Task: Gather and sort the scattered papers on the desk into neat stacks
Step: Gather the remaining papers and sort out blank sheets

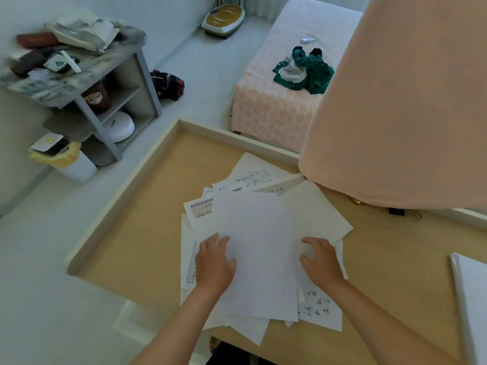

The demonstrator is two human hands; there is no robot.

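Left hand (214, 262), right hand (320, 262) flanking top sheet (259, 254) (long axis pointing away)

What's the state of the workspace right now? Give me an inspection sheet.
Surface: wooden desk, raised pale rim.
Job's things: loose pile of papers, fanned and overlapping, some handwritten; neater white stack at the right edge.
Clutter: black binder clip near a pink cloth-covered object.
Hands: left hand and right hand rest on the pile's top sheet, fingers fairly flat.
Cables: nothing seen.
Surroundings: bed with green clothing, cluttered grey shelf unit, lined waste bin.
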